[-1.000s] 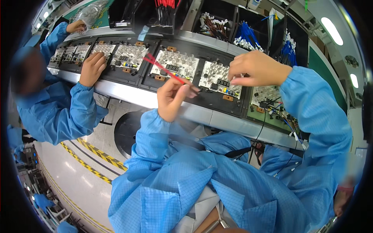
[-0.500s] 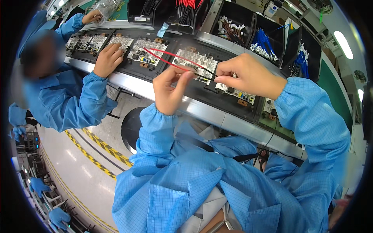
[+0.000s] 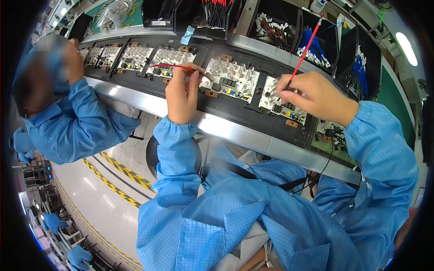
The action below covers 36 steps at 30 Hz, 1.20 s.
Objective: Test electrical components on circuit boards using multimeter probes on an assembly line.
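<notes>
Two red wires in play. Your left hand (image 3: 182, 92) pinches one red wire (image 3: 174, 67) between thumb and fingertips, and it runs out flat to the left, over the white circuit board (image 3: 171, 58) beyond your knuckles. Your right hand (image 3: 316, 97) is closed around the other red wire (image 3: 306, 49), which stands up steeply from your fingers toward the dark bins (image 3: 325, 40) at the back, its white tip level with the bundle of blue wires (image 3: 312, 45). Between your hands lies another white board (image 3: 233, 79) on the black conveyor tray (image 3: 253, 110); your right fingers sit over the next board (image 3: 282, 101). The steel rail (image 3: 235, 131) edges the line just below your wrists. To your left a co-worker's blue sleeve (image 3: 81, 122) leans on that same rail, well apart from your left hand.
</notes>
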Each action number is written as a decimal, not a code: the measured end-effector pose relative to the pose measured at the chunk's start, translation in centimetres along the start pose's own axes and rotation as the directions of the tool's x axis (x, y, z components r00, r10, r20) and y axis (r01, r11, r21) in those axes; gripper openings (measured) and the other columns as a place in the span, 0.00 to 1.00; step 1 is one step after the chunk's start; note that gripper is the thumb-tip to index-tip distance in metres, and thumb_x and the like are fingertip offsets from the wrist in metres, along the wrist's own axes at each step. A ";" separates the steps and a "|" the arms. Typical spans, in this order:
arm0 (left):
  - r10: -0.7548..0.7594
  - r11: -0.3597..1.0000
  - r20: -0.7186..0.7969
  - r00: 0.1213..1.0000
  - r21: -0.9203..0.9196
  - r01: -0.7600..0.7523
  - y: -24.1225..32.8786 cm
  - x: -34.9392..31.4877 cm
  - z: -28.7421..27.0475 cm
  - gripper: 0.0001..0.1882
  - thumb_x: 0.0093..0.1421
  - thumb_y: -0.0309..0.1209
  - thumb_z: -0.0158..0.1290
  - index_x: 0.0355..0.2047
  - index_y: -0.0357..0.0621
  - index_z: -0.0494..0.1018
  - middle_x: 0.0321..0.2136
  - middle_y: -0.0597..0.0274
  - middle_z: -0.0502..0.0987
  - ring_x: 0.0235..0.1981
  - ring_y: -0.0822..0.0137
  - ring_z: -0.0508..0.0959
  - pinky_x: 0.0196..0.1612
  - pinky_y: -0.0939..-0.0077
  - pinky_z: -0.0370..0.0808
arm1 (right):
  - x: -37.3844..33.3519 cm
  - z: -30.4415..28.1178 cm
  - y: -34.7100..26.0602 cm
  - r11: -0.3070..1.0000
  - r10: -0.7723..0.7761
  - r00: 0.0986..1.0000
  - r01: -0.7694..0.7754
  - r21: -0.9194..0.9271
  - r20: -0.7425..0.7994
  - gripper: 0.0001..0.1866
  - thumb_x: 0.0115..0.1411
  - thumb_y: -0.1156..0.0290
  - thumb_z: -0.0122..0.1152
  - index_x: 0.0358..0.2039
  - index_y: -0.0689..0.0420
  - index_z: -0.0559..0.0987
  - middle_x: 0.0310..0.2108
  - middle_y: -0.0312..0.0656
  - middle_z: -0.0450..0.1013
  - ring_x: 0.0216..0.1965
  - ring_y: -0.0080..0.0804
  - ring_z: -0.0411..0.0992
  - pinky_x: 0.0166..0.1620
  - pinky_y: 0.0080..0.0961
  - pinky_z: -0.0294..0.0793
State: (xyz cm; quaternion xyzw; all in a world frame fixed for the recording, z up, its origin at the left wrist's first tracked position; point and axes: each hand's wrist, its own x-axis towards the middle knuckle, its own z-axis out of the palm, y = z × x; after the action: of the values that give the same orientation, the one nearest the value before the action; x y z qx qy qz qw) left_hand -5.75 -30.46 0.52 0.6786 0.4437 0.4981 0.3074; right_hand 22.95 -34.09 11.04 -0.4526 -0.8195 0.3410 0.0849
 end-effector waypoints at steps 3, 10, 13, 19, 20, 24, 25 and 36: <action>0.044 0.995 0.053 0.998 0.083 -0.049 -0.6 0.4 0.2 0.05 0.66 0.20 0.42 0.41 0.34 0.66 0.36 0.57 0.76 0.37 0.72 0.77 0.39 0.79 0.77 | -0.3 0.0 0.1 0.997 -0.028 1.000 0.027 -0.066 -0.012 0.06 0.60 0.70 0.54 0.33 0.60 0.74 0.26 0.43 0.74 0.28 0.40 0.72 0.32 0.30 0.70; 0.021 0.998 0.054 0.998 0.060 -0.024 -1.4 0.7 1.0 0.07 0.61 0.15 0.46 0.39 0.34 0.69 0.31 0.56 0.77 0.31 0.68 0.79 0.35 0.80 0.74 | -0.6 -0.7 0.5 0.997 -0.074 0.996 0.073 -0.028 -0.054 0.05 0.59 0.72 0.55 0.32 0.61 0.74 0.28 0.45 0.74 0.30 0.43 0.73 0.34 0.32 0.71; 0.054 0.990 0.081 0.995 0.126 -0.063 -1.6 0.9 0.9 0.05 0.60 0.14 0.46 0.36 0.33 0.69 0.32 0.56 0.77 0.30 0.68 0.79 0.33 0.79 0.75 | -0.6 -1.0 0.8 1.000 -0.024 0.999 0.024 0.004 -0.029 0.05 0.58 0.73 0.55 0.31 0.61 0.75 0.28 0.44 0.74 0.30 0.43 0.73 0.34 0.31 0.71; 0.029 0.987 0.116 0.993 0.151 -0.047 -1.8 0.9 0.9 0.06 0.59 0.13 0.47 0.36 0.32 0.69 0.33 0.56 0.77 0.29 0.68 0.79 0.32 0.79 0.75 | -0.8 -0.9 1.6 0.999 -0.029 0.996 0.031 0.030 -0.080 0.05 0.58 0.74 0.56 0.31 0.62 0.75 0.28 0.44 0.74 0.30 0.42 0.72 0.33 0.31 0.71; 0.024 0.987 0.116 0.993 0.157 -0.043 -1.8 0.9 0.9 0.06 0.59 0.13 0.47 0.36 0.32 0.69 0.33 0.56 0.77 0.29 0.68 0.79 0.32 0.79 0.74 | -0.8 -0.8 1.8 0.999 -0.014 0.997 0.017 0.035 -0.076 0.05 0.58 0.74 0.56 0.31 0.62 0.75 0.28 0.44 0.74 0.30 0.42 0.72 0.33 0.31 0.71; 0.050 0.988 0.119 0.992 0.137 -0.066 -1.9 0.8 0.8 0.08 0.59 0.13 0.45 0.38 0.33 0.69 0.34 0.55 0.77 0.31 0.66 0.80 0.33 0.78 0.76 | -0.9 -0.7 2.3 0.999 -0.035 0.992 0.039 0.026 -0.122 0.04 0.57 0.75 0.56 0.30 0.62 0.75 0.28 0.44 0.74 0.30 0.41 0.72 0.34 0.31 0.70; 0.030 0.992 0.114 0.993 0.118 -0.043 -1.9 0.8 0.8 0.09 0.60 0.13 0.44 0.39 0.34 0.69 0.35 0.55 0.77 0.32 0.65 0.80 0.34 0.77 0.78 | -0.9 -0.7 2.4 0.999 -0.037 0.991 0.041 0.030 -0.130 0.04 0.57 0.75 0.56 0.30 0.62 0.75 0.28 0.43 0.74 0.30 0.40 0.72 0.34 0.30 0.70; 0.050 0.978 0.194 0.980 0.192 -0.087 -1.6 1.2 0.5 0.06 0.60 0.15 0.48 0.37 0.36 0.69 0.34 0.56 0.78 0.37 0.69 0.79 0.38 0.78 0.78 | -0.4 -0.5 3.2 0.998 -0.055 0.992 0.058 0.025 -0.115 0.04 0.55 0.75 0.60 0.31 0.61 0.78 0.28 0.42 0.75 0.30 0.40 0.72 0.34 0.31 0.71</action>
State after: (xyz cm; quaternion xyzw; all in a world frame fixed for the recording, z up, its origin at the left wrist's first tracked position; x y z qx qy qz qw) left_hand -5.67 -28.71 -0.55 0.7649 0.4367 0.3953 0.2608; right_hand 25.57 -33.04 9.46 -0.4469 -0.8208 0.3237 0.1478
